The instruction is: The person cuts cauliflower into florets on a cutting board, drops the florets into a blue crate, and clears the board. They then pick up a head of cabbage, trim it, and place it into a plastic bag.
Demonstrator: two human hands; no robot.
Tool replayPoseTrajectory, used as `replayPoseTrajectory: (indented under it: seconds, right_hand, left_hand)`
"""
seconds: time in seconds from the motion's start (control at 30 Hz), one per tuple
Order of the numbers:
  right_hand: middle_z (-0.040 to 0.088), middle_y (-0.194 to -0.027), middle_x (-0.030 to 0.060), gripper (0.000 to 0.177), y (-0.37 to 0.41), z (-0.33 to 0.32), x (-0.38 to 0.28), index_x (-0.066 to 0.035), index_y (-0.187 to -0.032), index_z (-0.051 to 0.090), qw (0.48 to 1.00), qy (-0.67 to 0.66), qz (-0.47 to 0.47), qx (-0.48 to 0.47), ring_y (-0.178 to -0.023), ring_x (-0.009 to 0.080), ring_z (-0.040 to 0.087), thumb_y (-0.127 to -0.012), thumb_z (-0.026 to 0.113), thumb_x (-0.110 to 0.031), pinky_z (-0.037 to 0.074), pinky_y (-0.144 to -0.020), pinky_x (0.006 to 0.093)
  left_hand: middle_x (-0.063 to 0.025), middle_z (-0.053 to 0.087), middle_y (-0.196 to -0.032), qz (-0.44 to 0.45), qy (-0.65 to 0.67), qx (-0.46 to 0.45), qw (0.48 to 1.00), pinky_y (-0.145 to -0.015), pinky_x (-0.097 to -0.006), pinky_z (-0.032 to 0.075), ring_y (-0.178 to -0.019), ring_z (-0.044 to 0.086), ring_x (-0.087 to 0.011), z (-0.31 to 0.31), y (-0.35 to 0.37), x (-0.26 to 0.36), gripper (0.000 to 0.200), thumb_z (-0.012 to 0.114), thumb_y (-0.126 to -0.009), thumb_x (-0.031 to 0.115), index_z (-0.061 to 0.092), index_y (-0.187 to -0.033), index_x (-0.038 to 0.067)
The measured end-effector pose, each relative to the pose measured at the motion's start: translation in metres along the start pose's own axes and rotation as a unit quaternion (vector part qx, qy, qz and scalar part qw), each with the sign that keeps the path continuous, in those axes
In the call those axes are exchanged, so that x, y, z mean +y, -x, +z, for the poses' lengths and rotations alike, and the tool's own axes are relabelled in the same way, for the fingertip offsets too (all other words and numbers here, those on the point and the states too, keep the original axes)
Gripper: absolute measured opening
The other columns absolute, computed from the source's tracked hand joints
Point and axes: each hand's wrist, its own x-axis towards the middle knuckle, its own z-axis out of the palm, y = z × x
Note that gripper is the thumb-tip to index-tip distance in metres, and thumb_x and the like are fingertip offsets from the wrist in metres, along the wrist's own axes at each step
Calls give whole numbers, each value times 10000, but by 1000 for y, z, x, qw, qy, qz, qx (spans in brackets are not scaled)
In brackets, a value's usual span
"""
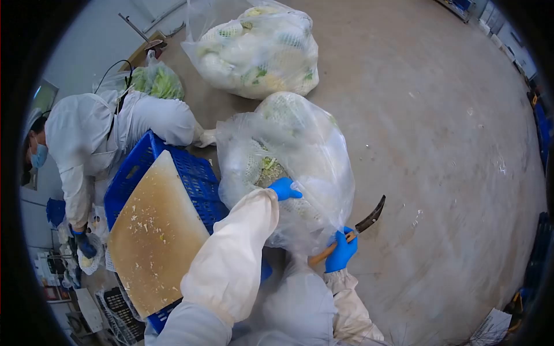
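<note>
My left hand (284, 189), in a blue glove, is closed on the edge of a big clear plastic bag (329, 155). Inside that bag sit pale, net-wrapped vegetables (285, 109), with loose green and whitish scraps showing at its mouth. My right hand (341, 252), also blue-gloved, is wrapped round the wooden handle of a sickle (371, 215). The curved dark blade points up and to the right, away from the bag. The lower right part of the bag reaches to the fingers of my right hand.
A scrap-strewn cutting board (156, 230) lies on blue crates (193, 179) to my left. Beyond it, a co-worker (86, 132) in white bends over. Another full bag (259, 55) stands ahead, and a bag of green leaves (164, 81) farther left. Concrete floor (438, 173) stretches right.
</note>
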Motion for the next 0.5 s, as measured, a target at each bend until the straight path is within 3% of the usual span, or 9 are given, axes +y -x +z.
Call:
replayPoseTrajectory:
  seconds: [0.1,0.23,0.3,0.4,0.5]
  right_hand:
    - [486,-681,10,145,-8,-6,-8,-44,-892,522,999,-16,-34,8,-540,111,478,-752,550,-20,404,-459,246]
    - [489,-698,17,157,-12,8,-45,-50,-901,515,994,-101,-37,13,-548,125,487,-751,551,-23,409,-465,258]
    - [491,-709,29,158,-12,18,-58,-55,-899,505,992,-113,-41,28,-541,129,491,-750,553,-29,422,-464,268]
    - [491,-692,38,143,-18,31,-54,-52,-882,500,986,-158,-43,-7,-509,137,487,-750,553,-37,434,-450,278]
    - [494,-677,45,114,-14,38,-56,-52,-843,503,993,-116,-11,-8,-482,149,482,-745,561,-38,429,-422,291]
  left_hand:
    - [-183,639,-922,11,5,15,1000,-762,-409,463,-872,595,-358,-28,24,11,436,684,-663,434,664,-902,69]
    - [-171,633,-945,9,-66,69,995,-772,-436,453,-897,582,-362,-83,80,72,412,683,-669,383,643,-933,70]
    - [-166,622,-945,12,-193,170,966,-768,-446,456,-884,580,-362,-106,115,108,434,671,-675,356,603,-1007,86]
    - [-163,613,-960,-11,-258,220,941,-774,-449,455,-894,582,-355,-150,159,131,465,656,-693,346,564,-1074,95]
    - [-162,614,-976,-20,-274,284,919,-777,-451,454,-899,579,-355,-192,204,141,429,648,-705,336,576,-1049,90]
